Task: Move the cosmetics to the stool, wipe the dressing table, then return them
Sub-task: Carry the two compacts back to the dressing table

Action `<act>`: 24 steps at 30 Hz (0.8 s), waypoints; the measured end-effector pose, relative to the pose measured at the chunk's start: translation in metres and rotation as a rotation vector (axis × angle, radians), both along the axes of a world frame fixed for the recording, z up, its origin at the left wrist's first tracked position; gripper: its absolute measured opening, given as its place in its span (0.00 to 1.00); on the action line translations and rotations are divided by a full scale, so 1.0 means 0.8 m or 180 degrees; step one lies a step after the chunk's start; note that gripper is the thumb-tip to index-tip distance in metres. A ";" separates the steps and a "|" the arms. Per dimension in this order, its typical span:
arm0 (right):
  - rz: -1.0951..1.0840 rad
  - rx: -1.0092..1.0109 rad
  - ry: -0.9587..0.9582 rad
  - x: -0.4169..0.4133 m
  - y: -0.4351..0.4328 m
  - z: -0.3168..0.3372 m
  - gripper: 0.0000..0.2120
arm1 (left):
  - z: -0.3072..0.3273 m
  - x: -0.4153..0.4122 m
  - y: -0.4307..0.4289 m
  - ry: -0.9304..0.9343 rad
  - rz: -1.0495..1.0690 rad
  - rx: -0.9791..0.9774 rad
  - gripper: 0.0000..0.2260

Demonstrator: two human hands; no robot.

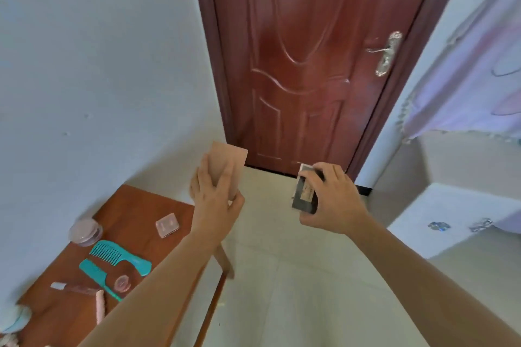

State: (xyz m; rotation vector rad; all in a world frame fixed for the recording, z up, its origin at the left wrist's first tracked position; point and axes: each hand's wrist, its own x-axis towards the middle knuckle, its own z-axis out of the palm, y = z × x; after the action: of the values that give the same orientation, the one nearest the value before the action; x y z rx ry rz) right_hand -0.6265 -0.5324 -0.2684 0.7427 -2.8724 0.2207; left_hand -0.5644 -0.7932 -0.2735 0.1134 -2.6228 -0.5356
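My left hand grips a flat pink palette case, held up in front of the door past the table's far end. My right hand grips a small dark box with a pale label over the floor. At lower left stands the brown wooden dressing table. On it lie two teal combs, a round pink jar, a clear pink square compact, a small round pink compact, a brown tube with a white cap and a pink stick. No stool is in view.
A shut red-brown door with a silver handle is straight ahead. A white ledge with small shiny items and a hanging pale purple cloth are at right. Pale tiled floor lies between table and ledge.
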 end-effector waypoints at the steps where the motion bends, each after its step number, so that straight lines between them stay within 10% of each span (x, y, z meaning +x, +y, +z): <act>1: -0.0124 -0.0061 0.0040 -0.001 0.042 -0.001 0.42 | 0.000 -0.016 0.042 0.0046 -0.0155 0.0003 0.28; 13: -0.1936 -0.0431 -0.0049 0.037 0.560 0.012 0.42 | 0.012 -0.135 0.577 0.0023 -0.1746 0.0147 0.28; 24: -0.2652 -0.0289 -0.0288 -0.029 0.766 -0.041 0.44 | -0.031 -0.264 0.832 -0.0110 -0.2497 0.0201 0.30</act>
State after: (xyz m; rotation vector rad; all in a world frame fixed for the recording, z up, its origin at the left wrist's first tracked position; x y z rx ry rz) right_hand -0.6495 0.0801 -0.3010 -0.5069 -2.9377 0.2614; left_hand -0.7760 -0.1279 -0.2984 -0.9227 -2.6111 -0.8644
